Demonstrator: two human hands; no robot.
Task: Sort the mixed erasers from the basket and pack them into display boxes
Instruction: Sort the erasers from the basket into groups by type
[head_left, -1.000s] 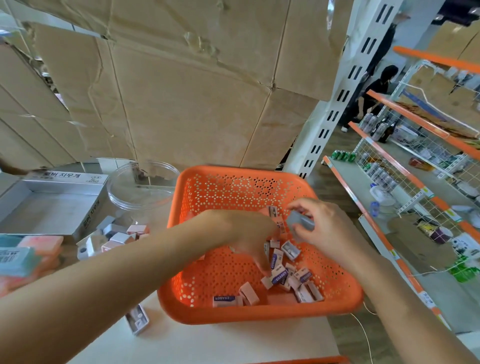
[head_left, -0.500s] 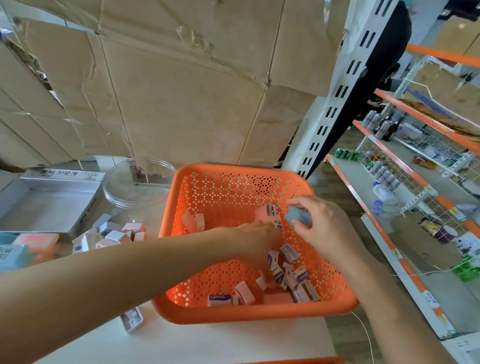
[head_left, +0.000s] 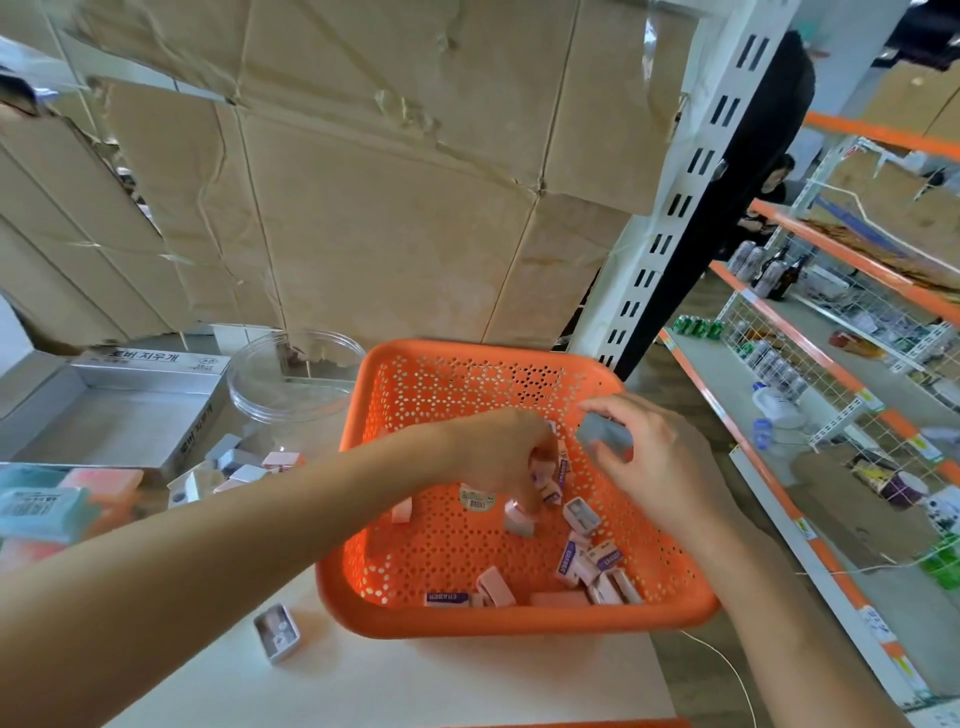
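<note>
Barely begun — my left hand grips erasers in the basket, my right hand pinches a grey eraser — the box at left holds none yet.

Cardboard wall, orange-edged shop shelves.

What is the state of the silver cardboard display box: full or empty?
Empty: the silver cardboard display box shows only its bare inner floor.

erasers in basket, box left
</note>
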